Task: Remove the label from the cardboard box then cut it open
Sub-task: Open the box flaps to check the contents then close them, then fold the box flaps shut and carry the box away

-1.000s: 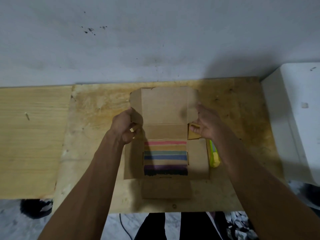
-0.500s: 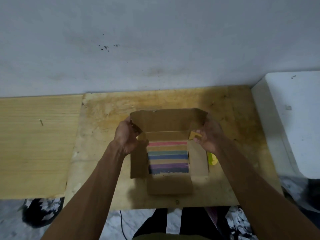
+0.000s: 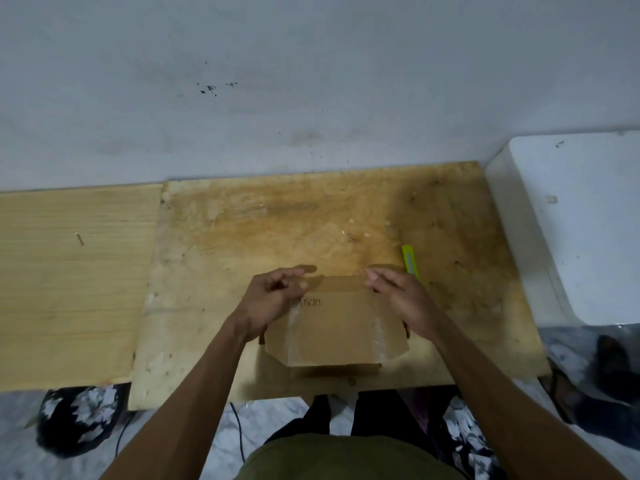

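Observation:
A flat brown cardboard box [image 3: 334, 330] lies on the plywood table [image 3: 242, 244] near its front edge, lid folded down over it, with black handwriting near the lid's far left. My left hand [image 3: 273, 299] hovers over the lid's far-left corner with fingers loosely curled, holding nothing. My right hand [image 3: 398, 296] is over the far-right corner, fingers extended and relaxed. A yellow-green utility knife [image 3: 410, 259] lies on the table just beyond my right hand. No label is visible on the lid.
A white block [image 3: 581, 230] stands at the table's right edge. A lighter wooden board [image 3: 69, 278] adjoins the table on the left. A grey wall runs behind. Dark patterned items lie on the floor below.
The lid, upright a second ago with the coloured stripes showing inside, has been folded down shut. Both hands let go of the flaps and now sit above the closed lid.

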